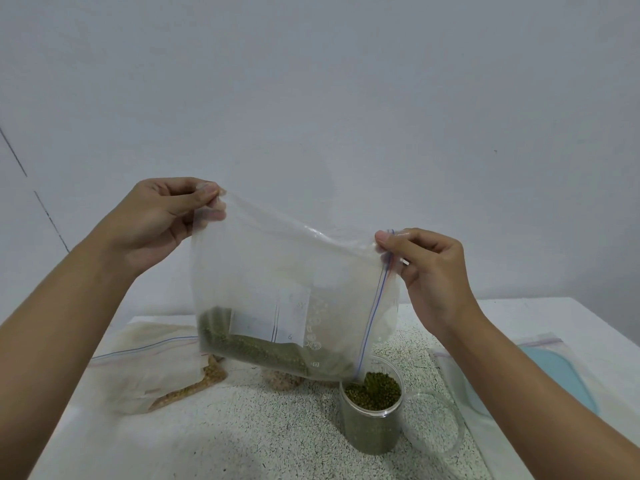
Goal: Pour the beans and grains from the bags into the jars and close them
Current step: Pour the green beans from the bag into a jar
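Speckled worktop [263, 427], pale wall. Left hand [162, 216], right hand [426, 268] each pinch upper corner of one zip bag [277, 265]; green beans [270, 353] spill into one open jar [372, 427] beneath. One clear lid [438, 424] beside jar. Second bag [145, 362] at worktop's left edge.

Table [259, 427] w/ jar [372, 424], lid [434, 424], grain bag [149, 372] L, 2nd bag [575, 365] R

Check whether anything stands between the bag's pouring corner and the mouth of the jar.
Nothing visible does. The bag, pinched by left hand and right hand, has its open corner right over the uncovered jar, and green beans drop straight in. The clear lid lies beside the jar, off its mouth.
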The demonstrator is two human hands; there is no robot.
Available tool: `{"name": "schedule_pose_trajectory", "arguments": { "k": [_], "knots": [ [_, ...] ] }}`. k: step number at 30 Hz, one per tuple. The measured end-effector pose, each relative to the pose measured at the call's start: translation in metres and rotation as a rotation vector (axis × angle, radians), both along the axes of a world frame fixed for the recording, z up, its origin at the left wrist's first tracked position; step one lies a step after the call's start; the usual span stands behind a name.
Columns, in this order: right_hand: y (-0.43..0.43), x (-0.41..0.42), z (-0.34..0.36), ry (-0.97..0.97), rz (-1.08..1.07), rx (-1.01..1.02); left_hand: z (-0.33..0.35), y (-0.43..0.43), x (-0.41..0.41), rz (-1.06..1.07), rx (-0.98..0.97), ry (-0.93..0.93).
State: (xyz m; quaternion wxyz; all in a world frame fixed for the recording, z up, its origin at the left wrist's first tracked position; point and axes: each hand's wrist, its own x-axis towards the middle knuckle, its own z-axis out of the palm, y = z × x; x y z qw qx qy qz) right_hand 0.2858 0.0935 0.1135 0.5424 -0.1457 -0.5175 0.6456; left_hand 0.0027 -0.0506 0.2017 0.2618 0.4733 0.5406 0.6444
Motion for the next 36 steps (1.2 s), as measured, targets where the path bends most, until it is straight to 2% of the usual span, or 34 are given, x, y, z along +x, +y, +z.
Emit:
{"name": "schedule_pose_trajectory", "arguments": {
  "k": [36],
  "knots": [
    [0.009,-0.009,0.005,-0.019,-0.036,0.019,0.008,0.008,-0.004,0.018,-0.008,0.021]
  ]
}}
